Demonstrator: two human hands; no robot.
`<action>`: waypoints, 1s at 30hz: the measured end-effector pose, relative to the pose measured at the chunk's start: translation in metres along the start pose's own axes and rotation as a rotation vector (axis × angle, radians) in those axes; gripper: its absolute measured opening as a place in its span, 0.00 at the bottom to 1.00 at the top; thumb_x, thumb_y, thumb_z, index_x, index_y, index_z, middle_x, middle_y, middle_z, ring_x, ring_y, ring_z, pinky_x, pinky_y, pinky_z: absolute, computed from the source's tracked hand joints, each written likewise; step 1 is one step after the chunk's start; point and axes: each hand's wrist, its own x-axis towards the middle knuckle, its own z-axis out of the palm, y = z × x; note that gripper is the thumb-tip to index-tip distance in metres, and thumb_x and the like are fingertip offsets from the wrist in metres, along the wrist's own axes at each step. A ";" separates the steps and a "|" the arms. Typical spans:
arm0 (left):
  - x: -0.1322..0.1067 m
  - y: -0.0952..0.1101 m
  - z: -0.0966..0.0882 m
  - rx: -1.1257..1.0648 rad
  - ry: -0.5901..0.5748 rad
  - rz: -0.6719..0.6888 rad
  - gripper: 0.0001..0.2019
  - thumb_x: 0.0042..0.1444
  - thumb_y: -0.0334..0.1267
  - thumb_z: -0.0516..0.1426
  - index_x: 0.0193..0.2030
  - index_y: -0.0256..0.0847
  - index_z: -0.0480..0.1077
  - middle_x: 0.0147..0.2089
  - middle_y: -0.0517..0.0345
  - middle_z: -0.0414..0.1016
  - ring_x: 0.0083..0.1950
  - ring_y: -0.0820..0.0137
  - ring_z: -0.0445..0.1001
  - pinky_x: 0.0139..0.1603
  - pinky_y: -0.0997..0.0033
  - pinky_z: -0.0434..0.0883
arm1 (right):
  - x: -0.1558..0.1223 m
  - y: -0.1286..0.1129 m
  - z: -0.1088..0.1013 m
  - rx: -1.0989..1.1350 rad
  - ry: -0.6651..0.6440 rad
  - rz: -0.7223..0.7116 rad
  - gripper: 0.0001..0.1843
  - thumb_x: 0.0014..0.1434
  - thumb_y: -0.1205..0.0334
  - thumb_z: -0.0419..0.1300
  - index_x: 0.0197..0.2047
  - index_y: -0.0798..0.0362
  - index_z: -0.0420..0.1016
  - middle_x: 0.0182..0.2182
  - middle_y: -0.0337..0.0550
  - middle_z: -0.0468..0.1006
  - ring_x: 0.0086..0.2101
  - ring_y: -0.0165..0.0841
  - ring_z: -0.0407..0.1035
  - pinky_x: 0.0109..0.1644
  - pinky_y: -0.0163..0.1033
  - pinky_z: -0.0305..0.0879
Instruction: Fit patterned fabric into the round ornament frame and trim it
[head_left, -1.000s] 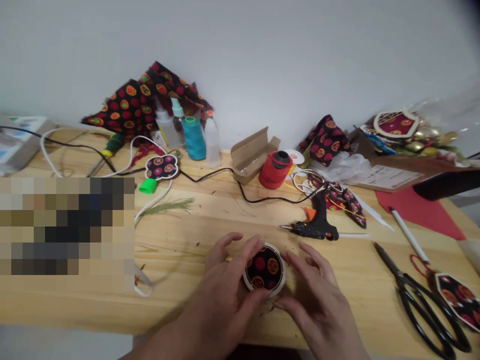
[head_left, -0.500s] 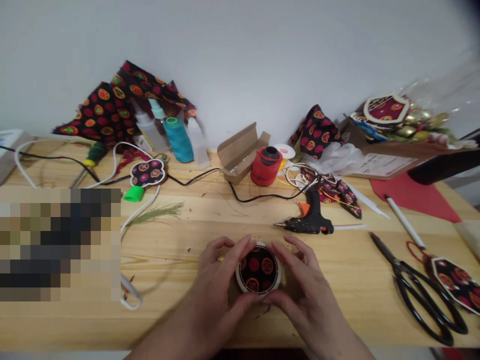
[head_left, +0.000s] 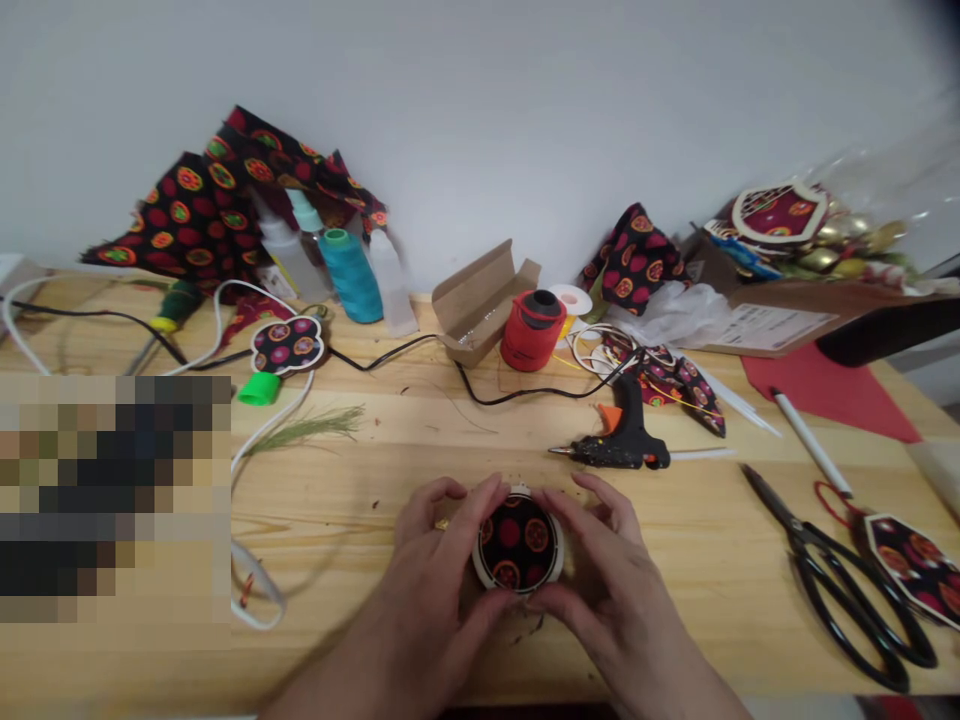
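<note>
Near the front edge of the wooden table, a round ornament [head_left: 517,543] has a pale rim around dark fabric with red and orange circles. My left hand [head_left: 442,560] grips its left side, thumb at the near edge and fingertips at the far edge. On the opposite side, my right hand [head_left: 604,560] holds the rim the same way. Both thumbs nearly meet at the bottom of the ornament. Its underside is hidden. Just beyond my right hand lies a black glue gun [head_left: 619,440] with an orange trigger.
Black scissors [head_left: 832,570] and a fabric-covered ornament [head_left: 915,565] lie at the right. Behind stand a red spool [head_left: 532,330], an open cardboard box [head_left: 480,310] and a teal thread cone [head_left: 351,278]. A flower-shaped ornament [head_left: 287,345] and cables are at the left. Part of the left side is pixelated.
My hands keep the same hold on the round ornament, with hardly any movement. The view has shifted slightly, so things at the left appear a little further left.
</note>
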 end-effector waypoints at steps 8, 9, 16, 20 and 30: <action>0.000 -0.002 0.000 0.016 -0.004 0.027 0.39 0.56 0.34 0.58 0.68 0.49 0.39 0.62 0.53 0.66 0.63 0.55 0.55 0.60 0.47 0.63 | 0.002 -0.001 -0.002 -0.010 -0.002 -0.002 0.36 0.54 0.61 0.65 0.63 0.45 0.55 0.57 0.46 0.65 0.61 0.45 0.46 0.57 0.52 0.62; 0.000 -0.002 0.000 0.017 -0.003 0.032 0.40 0.56 0.34 0.58 0.69 0.49 0.38 0.62 0.53 0.65 0.63 0.55 0.55 0.60 0.47 0.63 | 0.002 -0.001 -0.002 -0.009 -0.003 0.002 0.36 0.54 0.62 0.65 0.62 0.45 0.55 0.57 0.46 0.65 0.61 0.45 0.46 0.58 0.53 0.61; -0.001 -0.002 0.002 0.028 -0.001 0.025 0.36 0.56 0.35 0.58 0.67 0.46 0.45 0.62 0.51 0.66 0.62 0.56 0.55 0.60 0.49 0.63 | 0.002 -0.002 -0.002 0.017 -0.010 0.025 0.36 0.53 0.63 0.66 0.62 0.45 0.57 0.56 0.45 0.67 0.62 0.44 0.46 0.60 0.54 0.59; 0.000 -0.001 0.000 0.031 0.011 0.043 0.34 0.57 0.35 0.57 0.67 0.44 0.46 0.60 0.49 0.67 0.63 0.56 0.55 0.59 0.50 0.63 | 0.002 -0.003 -0.003 0.025 -0.010 0.038 0.34 0.54 0.60 0.65 0.61 0.47 0.57 0.57 0.47 0.65 0.62 0.44 0.46 0.61 0.54 0.58; 0.001 0.000 -0.005 0.020 0.083 0.059 0.31 0.57 0.35 0.57 0.65 0.43 0.50 0.58 0.50 0.69 0.62 0.58 0.56 0.59 0.53 0.65 | 0.002 -0.009 -0.009 0.075 0.067 0.033 0.30 0.56 0.61 0.63 0.61 0.47 0.58 0.58 0.49 0.63 0.62 0.43 0.49 0.60 0.54 0.59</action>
